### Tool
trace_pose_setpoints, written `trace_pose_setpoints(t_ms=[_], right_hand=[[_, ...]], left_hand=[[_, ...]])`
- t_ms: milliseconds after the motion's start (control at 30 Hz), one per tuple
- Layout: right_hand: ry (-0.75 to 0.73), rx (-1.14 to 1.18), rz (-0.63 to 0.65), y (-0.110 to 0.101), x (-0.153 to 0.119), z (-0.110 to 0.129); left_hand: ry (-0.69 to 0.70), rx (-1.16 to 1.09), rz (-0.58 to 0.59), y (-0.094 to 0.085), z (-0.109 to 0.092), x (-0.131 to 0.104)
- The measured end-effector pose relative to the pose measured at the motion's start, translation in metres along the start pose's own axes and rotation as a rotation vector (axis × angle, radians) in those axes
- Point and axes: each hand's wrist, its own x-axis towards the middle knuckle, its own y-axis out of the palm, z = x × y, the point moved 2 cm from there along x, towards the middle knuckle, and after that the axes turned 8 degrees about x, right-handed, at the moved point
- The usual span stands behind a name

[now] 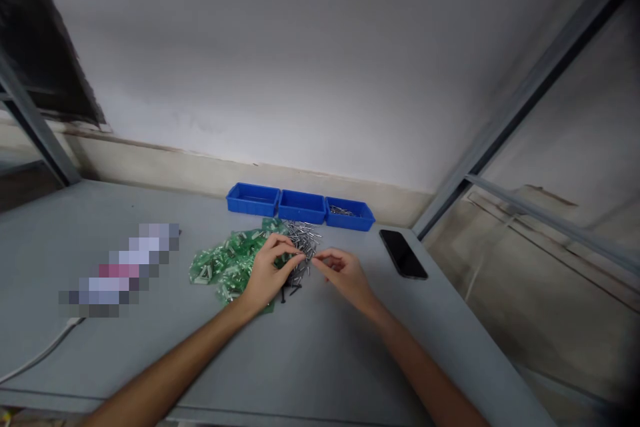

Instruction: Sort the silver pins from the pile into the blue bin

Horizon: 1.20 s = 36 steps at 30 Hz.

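Observation:
My left hand (269, 273) is in a pinch over the right side of the green plastic bags (231, 261), its thumb and index fingertips close together. Facing it, my right hand (349, 275) also pinches, with only a small gap between the two hands' fingertips. Whatever they hold, if anything, is too small to make out. Under and behind the fingertips spreads a loose pile of silvery screws (306, 233), partly covered by the hands. A few darker screws (295, 291) lie at its near edge. Pale small pieces show through the green bags.
Behind the pile stand three joined blue bins: a left bin (253, 208), a middle bin (301, 215) and a right bin (350, 220) with screws inside. A black phone (403, 254) lies at the right. A blurred-out object (123, 270) with a white cable (43, 355) is at left.

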Motion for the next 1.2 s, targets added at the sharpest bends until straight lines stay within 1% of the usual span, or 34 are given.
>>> trace_pose_setpoints(t_ms=[100,167,267,333,467,600,667,800,900,967,1100,1167,1200], right_hand=[[0.073,0.122,-0.052,-0.001,0.003,-0.006],[0.093,0.162,-0.072,0.0,0.005,-0.009],[0.092,0.139,-0.115,-0.006,0.01,-0.015],[0.081,0.108,-0.169,-0.015,0.017,-0.02],[0.037,0.018,-0.286,-0.044,0.032,-0.035],[0.009,-0.014,-0.365,-0.066,0.048,-0.044],[0.006,-0.016,-0.391,-0.074,0.059,-0.043],[-0.032,-0.019,-0.415,-0.084,0.085,-0.031],[-0.032,-0.023,-0.356,-0.083,0.096,-0.023],[-0.024,-0.047,-0.295,-0.074,0.093,-0.021],[-0.024,-0.132,-0.141,-0.043,0.062,-0.022],[-0.063,-0.29,0.014,-0.026,0.043,-0.023],[-0.092,-0.364,0.056,-0.02,0.036,-0.024]], left_hand=[[0.024,0.006,0.011,0.002,0.0,-0.001],[0.049,0.032,0.069,0.004,0.001,-0.003],[0.075,0.121,0.154,0.006,0.002,-0.006],[0.067,0.183,0.167,0.006,0.004,-0.006],[0.05,0.231,0.14,0.003,0.01,-0.004],[0.072,0.21,0.103,0.0,0.018,0.0],[0.072,0.208,0.079,-0.001,0.021,0.002],[0.062,0.244,0.033,-0.006,0.022,0.005],[0.048,0.262,0.004,-0.009,0.022,0.007],[0.044,0.276,-0.029,-0.011,0.023,0.008],[0.051,0.257,-0.054,-0.011,0.024,0.008],[0.065,0.238,-0.045,-0.01,0.023,0.008],[0.074,0.232,-0.041,-0.01,0.023,0.007]])
